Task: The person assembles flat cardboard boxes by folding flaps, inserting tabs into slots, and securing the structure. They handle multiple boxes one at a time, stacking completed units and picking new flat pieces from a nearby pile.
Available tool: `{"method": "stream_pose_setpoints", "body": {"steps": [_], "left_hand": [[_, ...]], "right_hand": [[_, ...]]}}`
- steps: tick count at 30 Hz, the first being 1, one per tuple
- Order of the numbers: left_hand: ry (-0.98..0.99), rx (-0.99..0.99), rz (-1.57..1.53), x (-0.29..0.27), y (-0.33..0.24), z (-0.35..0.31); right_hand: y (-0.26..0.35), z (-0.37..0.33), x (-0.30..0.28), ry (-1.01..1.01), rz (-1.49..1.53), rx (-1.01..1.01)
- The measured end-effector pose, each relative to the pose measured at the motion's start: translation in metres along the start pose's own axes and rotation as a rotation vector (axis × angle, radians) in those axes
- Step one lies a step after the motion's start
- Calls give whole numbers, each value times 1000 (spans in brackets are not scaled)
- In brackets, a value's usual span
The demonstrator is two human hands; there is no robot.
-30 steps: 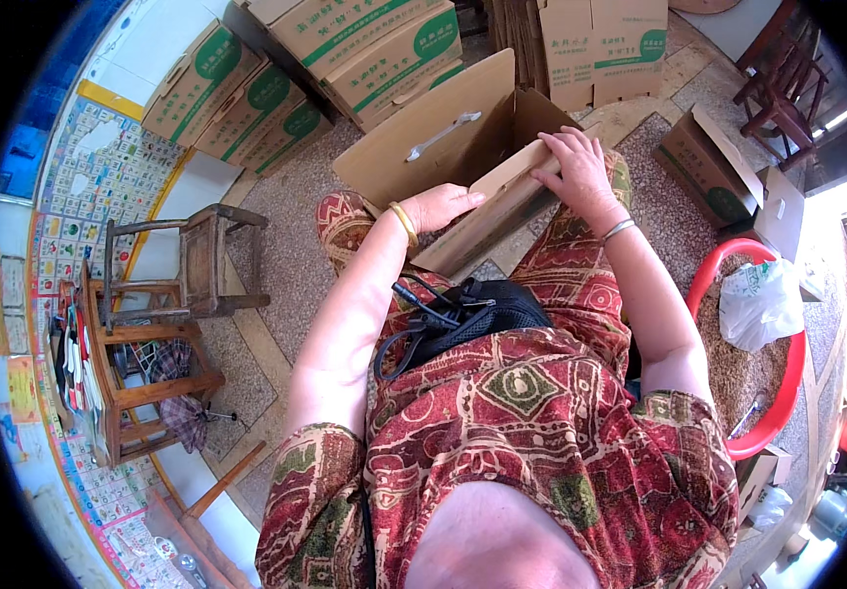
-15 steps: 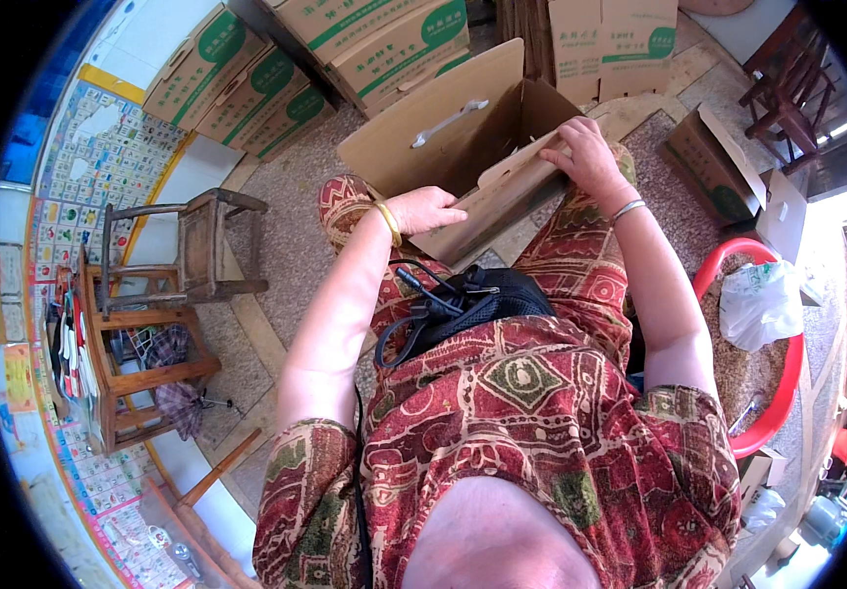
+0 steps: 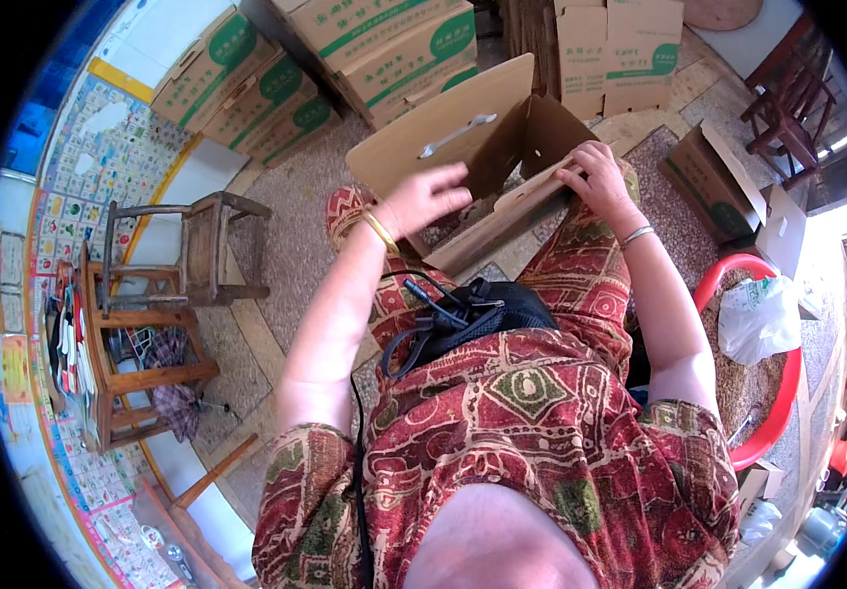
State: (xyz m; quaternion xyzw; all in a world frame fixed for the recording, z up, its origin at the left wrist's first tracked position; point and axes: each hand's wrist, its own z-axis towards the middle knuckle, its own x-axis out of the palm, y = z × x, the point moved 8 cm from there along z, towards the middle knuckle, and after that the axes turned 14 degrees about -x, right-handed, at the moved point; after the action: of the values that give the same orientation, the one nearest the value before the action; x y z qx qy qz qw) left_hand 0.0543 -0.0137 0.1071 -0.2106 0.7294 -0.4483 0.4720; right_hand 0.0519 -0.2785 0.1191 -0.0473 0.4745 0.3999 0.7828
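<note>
1. We look down on a seated person in a red patterned dress who works a brown cardboard box (image 3: 502, 147) propped on the knees, just ahead of both hands.
2. State of the work, as we judge it: the box stands partly erected. Its walls are raised and we can see into the interior, yet the large flap (image 3: 443, 137) with a slot-shaped handle cutout stands open and the near panel (image 3: 502, 221) lies unfolded across the lap. Folding in and closing appear to remain.
3. The left hand (image 3: 423, 196) hovers in front of the large flap, palm down, wrist slightly bent, a gold bangle (image 3: 381, 233) at the wrist. Its fingers are spread and released; motion blur prevents us from telling whether the tips touch the cardboard, and we see nothing gripped.
4. The right hand (image 3: 600, 177) rests on the upper edge of the near panel, beside the box's right wall. Its fingers curl over that edge and press or hold it; a thin bracelet (image 3: 636, 235) circles the wrist.
5. Both forearms extend forward from the shoulders, elbows bent and apart, converging on the box.
6. A black pouch with cables (image 3: 472, 314) lies on the lap, just behind the box.
7. Surroundings: printed cartons (image 3: 384, 49) are stacked beyond, a wooden stool (image 3: 197, 245) stands to the left, and a red plastic chair (image 3: 767, 393) bearing a white bag (image 3: 762, 319) sits to the right.
</note>
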Motion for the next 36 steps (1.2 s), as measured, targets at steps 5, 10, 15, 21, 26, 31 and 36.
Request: {"method": "stream_pose_setpoints", "body": {"steps": [5,10,15,21,26,31,36], "left_hand": [[-673,-61,628,-92,-22,12],[-703,-283,833,-88,12,19],[-488,-279,697,-44,0,10],[-281,64,535,20,19,-2],[-237,177,549,28,47,1],[-124,163,553,27,58,11],[-10,110,533,33,74,19]], "right_hand": [[0,-5,-1,-43,-31,0],[2,-3,3,-44,-19,-12],[-3,-13,1,-24,-20,-25],[-5,-7,3,-48,-13,-38],[-3,-6,4,-41,-26,-29],[2,0,3,-58,-26,-63],[3,1,3,-47,-54,-62]]}}
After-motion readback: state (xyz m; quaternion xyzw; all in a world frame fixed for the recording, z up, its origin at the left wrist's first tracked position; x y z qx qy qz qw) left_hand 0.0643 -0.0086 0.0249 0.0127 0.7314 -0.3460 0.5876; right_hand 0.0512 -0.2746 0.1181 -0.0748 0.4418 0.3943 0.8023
